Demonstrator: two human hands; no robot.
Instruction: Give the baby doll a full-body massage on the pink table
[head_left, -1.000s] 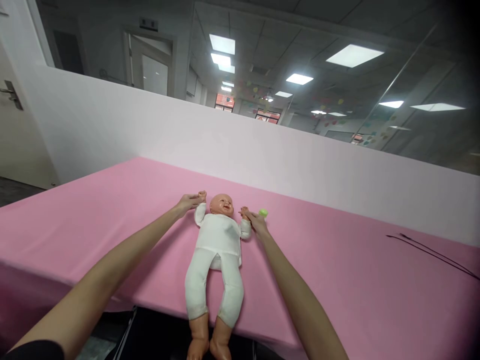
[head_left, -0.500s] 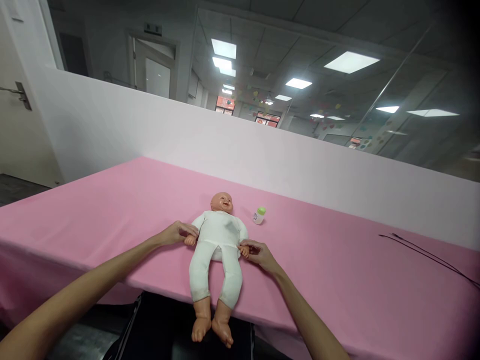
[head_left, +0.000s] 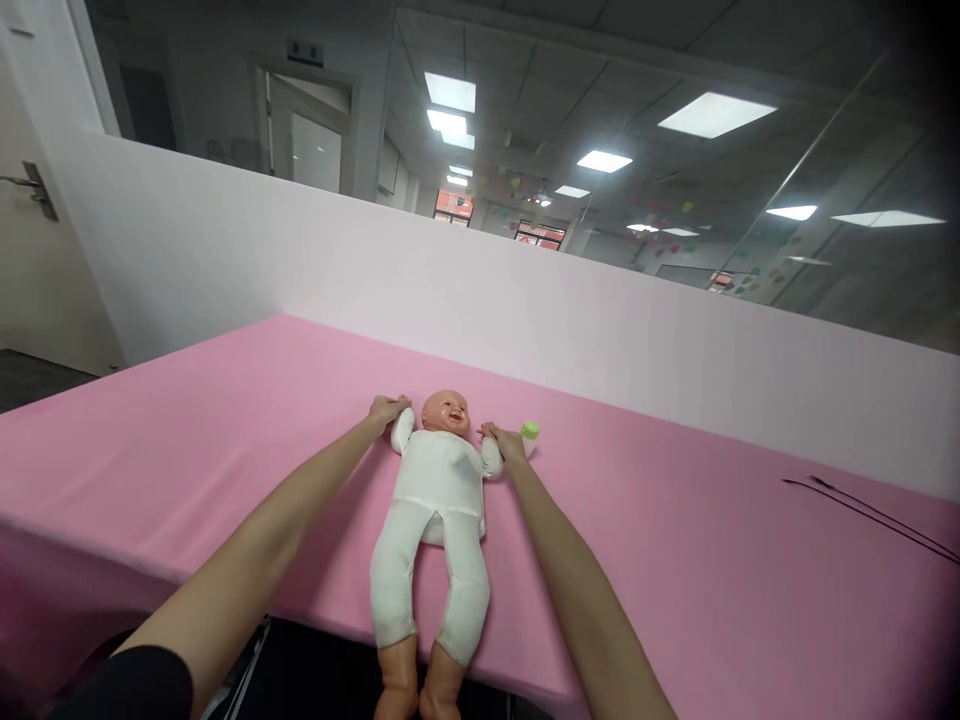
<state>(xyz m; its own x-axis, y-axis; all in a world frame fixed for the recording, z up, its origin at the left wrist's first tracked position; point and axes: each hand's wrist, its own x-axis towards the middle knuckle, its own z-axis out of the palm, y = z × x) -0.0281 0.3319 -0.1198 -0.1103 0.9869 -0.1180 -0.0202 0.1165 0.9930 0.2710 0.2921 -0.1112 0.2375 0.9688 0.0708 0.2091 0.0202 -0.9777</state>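
Observation:
A baby doll (head_left: 441, 475) with a bare plastic head and a white cloth body lies on its back on the pink-covered table (head_left: 225, 420). Its legs point toward me, and its feet hang past the front edge. My left hand (head_left: 387, 408) is closed around the doll's hand on the left, beside the head. On the other side, my right hand (head_left: 508, 443) grips the doll's other hand. Both doll arms are bent upward. Just behind my right hand stands a small bottle (head_left: 530, 434) with a green cap, partly hidden by it.
Two thin black cables (head_left: 870, 510) lie on the table at the right. A low white wall (head_left: 525, 300) with glass above it runs along the table's back edge. A door (head_left: 45, 260) is at the far left.
Both my hands have moved up and away from me, raising the doll's arms from beside its hips to beside its head. The bottle is now partly covered by my right hand.

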